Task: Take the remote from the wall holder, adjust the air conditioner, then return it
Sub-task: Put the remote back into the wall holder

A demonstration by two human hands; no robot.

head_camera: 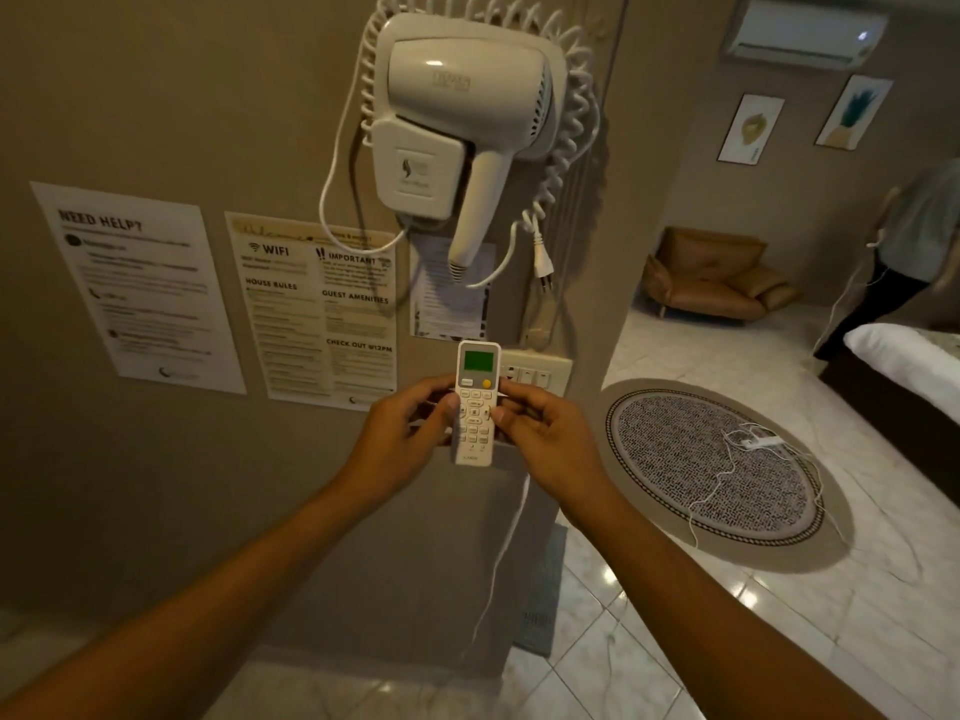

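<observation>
A white remote [476, 392] with a green lit screen and a yellow button is upright in front of the wall, gripped from both sides. My left hand [402, 433] holds its left edge, and my right hand [540, 433] holds its right edge with the thumb on the keypad. The white air conditioner [808, 36] hangs high on the far wall at the top right. The wall holder is not visible; the remote and my hands cover that patch of wall.
A white wall-mounted hair dryer [467, 122] with a coiled cord hangs above the remote. Printed notices [317, 309] are stuck on the wall to the left. A switch plate [535, 374] sits behind the remote. A round rug [711, 459] with a white cable, a brown armchair [711, 275], a bed corner [909, 366] and a person [914, 241] are to the right.
</observation>
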